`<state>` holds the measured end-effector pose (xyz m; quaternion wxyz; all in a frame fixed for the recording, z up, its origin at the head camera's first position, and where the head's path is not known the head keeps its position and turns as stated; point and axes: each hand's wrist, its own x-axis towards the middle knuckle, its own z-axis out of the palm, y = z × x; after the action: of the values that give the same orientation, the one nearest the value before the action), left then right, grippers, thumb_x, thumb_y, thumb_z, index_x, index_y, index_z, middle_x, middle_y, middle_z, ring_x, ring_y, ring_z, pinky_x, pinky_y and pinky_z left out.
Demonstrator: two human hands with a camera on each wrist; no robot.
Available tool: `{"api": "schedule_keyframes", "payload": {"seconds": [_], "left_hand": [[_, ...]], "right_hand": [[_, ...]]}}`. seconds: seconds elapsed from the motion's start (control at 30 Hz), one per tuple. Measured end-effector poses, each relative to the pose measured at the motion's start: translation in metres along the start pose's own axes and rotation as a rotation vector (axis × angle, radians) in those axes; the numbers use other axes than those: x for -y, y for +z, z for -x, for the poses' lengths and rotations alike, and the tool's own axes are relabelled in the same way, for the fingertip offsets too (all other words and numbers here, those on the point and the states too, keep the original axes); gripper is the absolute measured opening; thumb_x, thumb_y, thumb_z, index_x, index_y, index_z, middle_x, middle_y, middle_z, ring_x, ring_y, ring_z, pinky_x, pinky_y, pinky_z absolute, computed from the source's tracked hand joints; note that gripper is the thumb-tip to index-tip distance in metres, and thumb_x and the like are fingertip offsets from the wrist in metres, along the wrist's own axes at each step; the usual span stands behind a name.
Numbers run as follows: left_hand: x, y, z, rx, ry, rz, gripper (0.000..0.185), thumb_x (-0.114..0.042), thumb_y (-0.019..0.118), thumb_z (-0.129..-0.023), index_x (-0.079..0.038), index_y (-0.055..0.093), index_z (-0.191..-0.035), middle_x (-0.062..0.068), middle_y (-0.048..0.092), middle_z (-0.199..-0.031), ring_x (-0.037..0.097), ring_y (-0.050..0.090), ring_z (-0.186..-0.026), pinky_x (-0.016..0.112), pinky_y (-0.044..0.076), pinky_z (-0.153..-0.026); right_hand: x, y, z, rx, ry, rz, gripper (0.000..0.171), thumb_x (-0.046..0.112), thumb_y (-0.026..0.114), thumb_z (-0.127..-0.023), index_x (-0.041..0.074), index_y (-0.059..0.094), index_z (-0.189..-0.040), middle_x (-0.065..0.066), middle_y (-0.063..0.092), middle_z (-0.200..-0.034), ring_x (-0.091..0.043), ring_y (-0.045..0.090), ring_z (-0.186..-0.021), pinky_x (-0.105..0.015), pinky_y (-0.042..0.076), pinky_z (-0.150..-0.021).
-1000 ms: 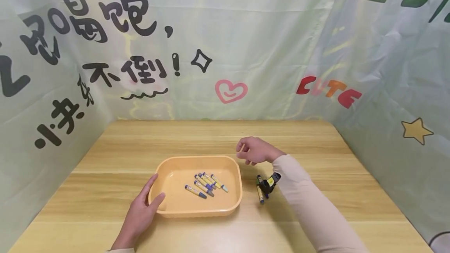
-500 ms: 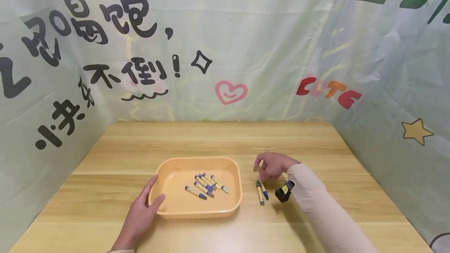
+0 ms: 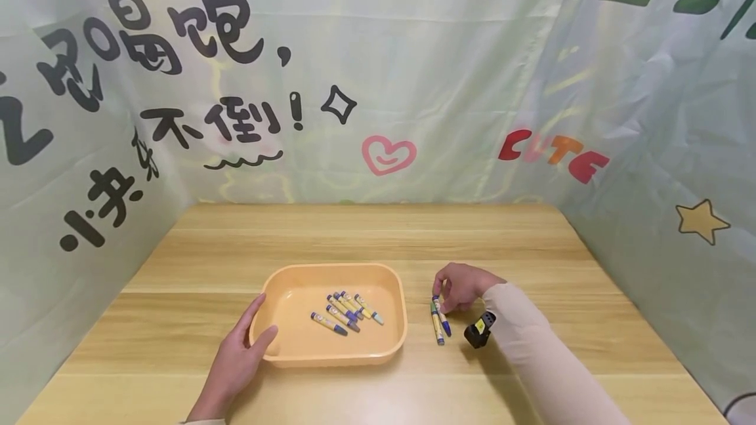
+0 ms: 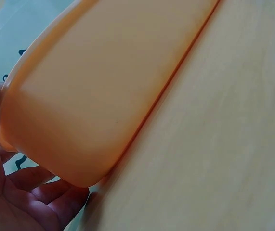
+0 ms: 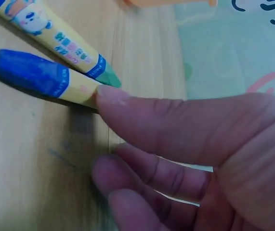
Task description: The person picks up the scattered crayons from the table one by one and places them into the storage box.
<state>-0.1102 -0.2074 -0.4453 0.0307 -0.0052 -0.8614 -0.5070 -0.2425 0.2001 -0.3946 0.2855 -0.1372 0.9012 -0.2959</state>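
In the head view my left hand (image 3: pixel 235 354) grips the left end of an orange plastic tray (image 3: pixel 331 358), thumb over the rim and fingers outside against the wall. Several crayons in yellow wrappers, such as a grey-tipped crayon (image 3: pixel 342 318), lie in the tray. To its right, my right hand (image 3: pixel 465 283) pinches a blue crayon (image 5: pixel 31 74) on the table; the right wrist view shows the thumb on its wrapper, the opposite fingertip hidden. A green crayon (image 5: pixel 72 45) lies close beside it, its green tip toward the back.
The wooden table (image 3: pixel 366 231) backs onto a pale green fabric wall (image 3: pixel 449 84) with printed characters, with more fabric on both sides. A small black camera (image 3: pixel 480 330) is strapped at the right wrist.
My right hand has come from beside the tray's back right corner, moving right and toward me, down to the two crayons, and now pinches the blue one. The left hand and tray stay put.
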Motion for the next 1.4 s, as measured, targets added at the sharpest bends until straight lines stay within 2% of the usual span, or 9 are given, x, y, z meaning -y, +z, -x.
{"api": "schedule_keyframes", "payload": {"seconds": [0.4, 0.63, 0.83, 1.03, 1.27, 1.4], "left_hand": [[-0.001, 0.000, 0.001, -0.010, 0.006, 0.009, 0.064, -0.035, 0.056, -0.099, -0.020, 0.026, -0.155, 0.018, 0.019, -0.158, 0.048, 0.016, -0.140, 0.065, 0.021, -0.106], [0.001, -0.001, 0.000, -0.004, 0.008, 0.009, 0.065, -0.035, 0.055, -0.100, -0.019, 0.025, -0.155, 0.018, 0.017, -0.158, 0.048, 0.015, -0.140, 0.065, 0.020, -0.106], [0.002, 0.000, 0.000, -0.003, 0.007, 0.022, 0.065, -0.035, 0.056, -0.099, -0.020, 0.025, -0.155, 0.018, 0.018, -0.158, 0.048, 0.015, -0.141, 0.065, 0.020, -0.107], [0.002, 0.001, 0.000, -0.006, 0.007, 0.028, 0.065, -0.035, 0.057, -0.099, -0.021, 0.026, -0.155, 0.017, 0.018, -0.159, 0.047, 0.015, -0.141, 0.064, 0.020, -0.107], [0.002, 0.001, 0.001, -0.009, 0.002, 0.048, 0.065, -0.034, 0.058, -0.099, -0.021, 0.026, -0.155, 0.016, 0.018, -0.159, 0.046, 0.014, -0.142, 0.064, 0.019, -0.108], [0.002, 0.001, 0.000, -0.014, -0.001, 0.039, 0.065, -0.034, 0.058, -0.099, -0.022, 0.027, -0.154, 0.015, 0.019, -0.159, 0.045, 0.015, -0.142, 0.063, 0.020, -0.108]], "right_hand": [[0.001, 0.003, 0.001, 0.014, -0.048, -0.043, 0.021, -0.006, 0.076, -0.077, 0.003, 0.060, -0.087, -0.005, 0.061, -0.069, -0.012, 0.051, -0.053, -0.020, 0.041, -0.047], [-0.001, 0.003, -0.002, -0.081, -0.121, 0.001, 0.025, -0.005, 0.076, -0.072, 0.003, 0.057, -0.085, -0.004, 0.059, -0.069, -0.013, 0.052, -0.055, -0.023, 0.041, -0.049], [-0.002, 0.003, -0.004, -0.132, -0.129, -0.017, 0.023, -0.010, 0.068, -0.075, 0.002, 0.056, -0.091, -0.007, 0.056, -0.076, -0.015, 0.054, -0.060, -0.025, 0.044, -0.053], [-0.004, 0.002, -0.006, -0.163, -0.134, -0.025, 0.020, -0.008, 0.063, -0.081, 0.001, 0.055, -0.097, -0.006, 0.054, -0.076, -0.013, 0.050, -0.057, -0.025, 0.041, -0.052], [-0.001, 0.001, -0.011, -0.189, -0.186, -0.009, 0.018, -0.003, 0.065, -0.083, 0.001, 0.056, -0.098, -0.005, 0.056, -0.079, -0.015, 0.053, -0.064, -0.028, 0.046, -0.058], [0.002, -0.001, -0.012, -0.192, -0.195, -0.022, 0.018, -0.002, 0.065, -0.083, 0.000, 0.057, -0.098, -0.006, 0.058, -0.079, -0.016, 0.055, -0.064, -0.028, 0.046, -0.056]]}}
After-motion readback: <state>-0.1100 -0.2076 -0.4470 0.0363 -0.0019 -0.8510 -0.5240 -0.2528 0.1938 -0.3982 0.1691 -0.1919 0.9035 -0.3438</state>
